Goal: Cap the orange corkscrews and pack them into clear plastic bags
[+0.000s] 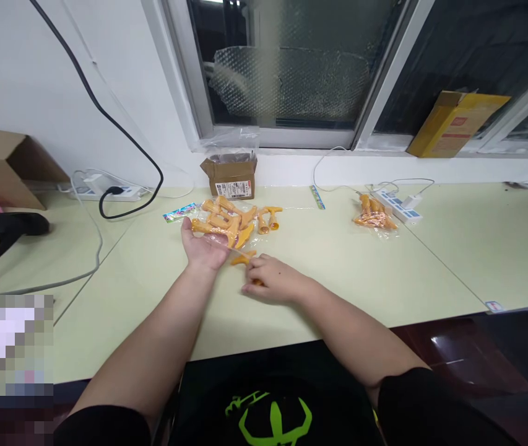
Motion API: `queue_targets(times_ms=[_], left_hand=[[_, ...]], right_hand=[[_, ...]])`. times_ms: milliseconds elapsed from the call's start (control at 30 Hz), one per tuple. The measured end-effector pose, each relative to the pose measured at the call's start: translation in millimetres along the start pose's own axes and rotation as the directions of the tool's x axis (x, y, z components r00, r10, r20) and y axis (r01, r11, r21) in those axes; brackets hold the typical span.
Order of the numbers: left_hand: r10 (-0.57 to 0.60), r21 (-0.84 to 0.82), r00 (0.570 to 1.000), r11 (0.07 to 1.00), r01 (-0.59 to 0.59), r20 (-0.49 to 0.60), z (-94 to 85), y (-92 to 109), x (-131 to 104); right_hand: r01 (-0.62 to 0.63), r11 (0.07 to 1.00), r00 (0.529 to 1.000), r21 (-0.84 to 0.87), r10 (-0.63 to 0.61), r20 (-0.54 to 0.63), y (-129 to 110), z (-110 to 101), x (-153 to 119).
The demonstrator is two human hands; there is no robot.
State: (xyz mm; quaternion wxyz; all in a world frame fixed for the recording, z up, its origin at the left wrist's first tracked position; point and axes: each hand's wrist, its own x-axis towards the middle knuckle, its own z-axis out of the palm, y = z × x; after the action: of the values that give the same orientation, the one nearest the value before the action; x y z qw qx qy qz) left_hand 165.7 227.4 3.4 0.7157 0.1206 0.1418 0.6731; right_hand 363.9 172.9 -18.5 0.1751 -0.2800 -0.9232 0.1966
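My left hand [207, 251], palm up with the thumb raised, cradles a clear plastic bag of orange plastic T-shaped pieces [220, 222]. Most of its fingers are hidden under the bag and pieces. My right hand [273, 279] is closed around an orange T-shaped piece [241, 259], whose crossbar sticks out to the left near the bag's lower edge. Just right of the bag, two loose orange pieces [273, 220] stand on the table, their round ends towards me. A colourful printed card [180, 212] lies at the bag's left.
A small open cardboard box [232, 178] stands against the wall behind the bag. Another bag of orange pieces [375, 214] lies to the right, beside a white power strip [398, 207]. A black cable [152, 167] hangs down to a left-hand power strip [129, 192].
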Motion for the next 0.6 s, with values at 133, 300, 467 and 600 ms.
queue_targets(times_ms=[133,300,467,600], left_hand=[[-0.037,0.000,0.999,0.999,0.037,0.013,-3.1,1,1],[-0.044,-0.003,0.999,0.999,0.044,0.010,-5.8,0,2],[-0.013,0.037,1.000,0.999,0.013,-0.002,-2.9,-2,1],[0.001,0.084,1.000,0.997,0.001,-0.025,2.2,-3,0]], right_hand=[[-0.348,0.935,0.938,-0.065,0.347,-0.023,20,-22,-9],[-0.607,0.793,0.795,-0.046,0.606,-0.035,39,-30,-13],[-0.589,0.783,0.798,0.197,0.603,-0.011,46,-46,-23],[-0.327,0.652,0.844,0.684,0.527,-0.098,48,-65,-30]])
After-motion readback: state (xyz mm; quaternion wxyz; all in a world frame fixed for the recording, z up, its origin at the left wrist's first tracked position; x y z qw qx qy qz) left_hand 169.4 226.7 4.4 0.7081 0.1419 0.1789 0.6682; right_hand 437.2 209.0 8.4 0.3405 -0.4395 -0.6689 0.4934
